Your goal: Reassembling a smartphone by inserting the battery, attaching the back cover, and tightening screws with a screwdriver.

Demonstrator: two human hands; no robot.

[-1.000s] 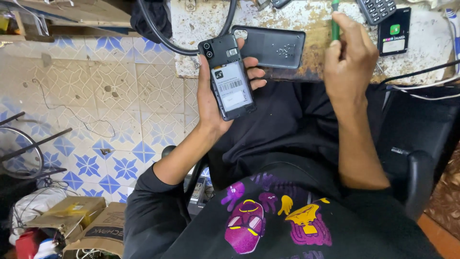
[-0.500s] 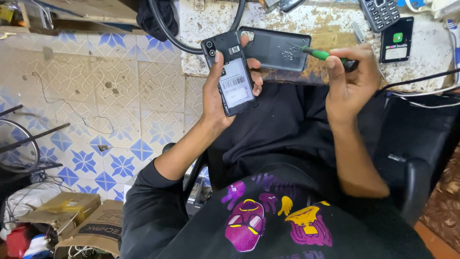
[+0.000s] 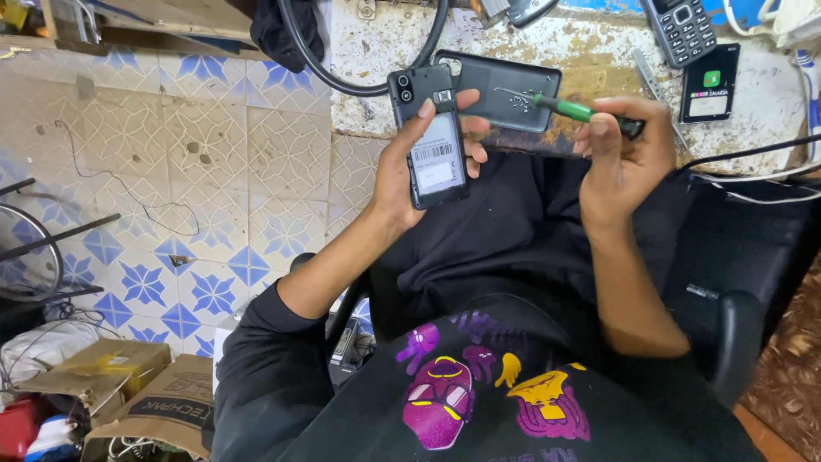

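**Phone open, screwdriver at the ready**

The left hand [image 3: 410,171] is wrapped around a dark phone [image 3: 430,137] with its back off, the thumb lying across the exposed inside, where a white label shows. The phone is held up off the desk [image 3: 590,64], above the lap. The right hand [image 3: 624,158] pinches a green-handled screwdriver [image 3: 560,104] between thumb and fingers, its tip pointing toward the phone but not touching it. A dark back cover [image 3: 505,90] lies flat on the desk just behind the phone, so the opening seems done; whether any screws are out I cannot tell, and the work inside looks not yet begun.

The desk is worn, its pale paint chipped and rust-stained. On it lie a keypad phone [image 3: 682,30], a small black card-like box [image 3: 710,83] and a loop of black cable [image 3: 359,81]. The floor [image 3: 128,171] has blue-and-white patterned tiles, with cardboard boxes [image 3: 128,385] at the lower left.
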